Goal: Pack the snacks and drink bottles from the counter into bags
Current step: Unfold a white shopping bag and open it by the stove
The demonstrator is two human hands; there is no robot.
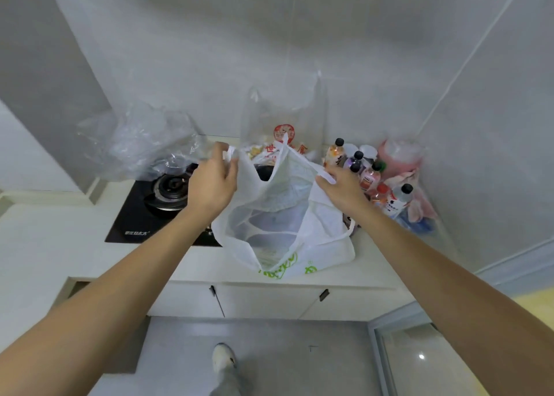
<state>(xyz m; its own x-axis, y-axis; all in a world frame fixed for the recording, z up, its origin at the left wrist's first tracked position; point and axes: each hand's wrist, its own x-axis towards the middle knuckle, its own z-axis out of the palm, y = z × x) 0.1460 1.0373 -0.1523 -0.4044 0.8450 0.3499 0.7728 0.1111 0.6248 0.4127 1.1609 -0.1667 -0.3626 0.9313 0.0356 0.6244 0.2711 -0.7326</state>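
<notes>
Both hands spread upright white bag (287,215)

A white plastic bag (287,224) with green print near its bottom stands on the pale counter (60,239), its mouth pulled wide. The left hand (213,182) pinches the bag's left handle, and the right hand (344,190) grips the right handle; both hands are closed on the plastic. Behind the bag, a clear bag (284,116) with red print stands against the tiled wall, snacks showing at its base. Right of it, several drink bottles (362,170) with black caps cluster near a pink bag (398,155) in the corner. Crumpled clear plastic (141,137) lies over the black gas hob (156,206) at left
</notes>
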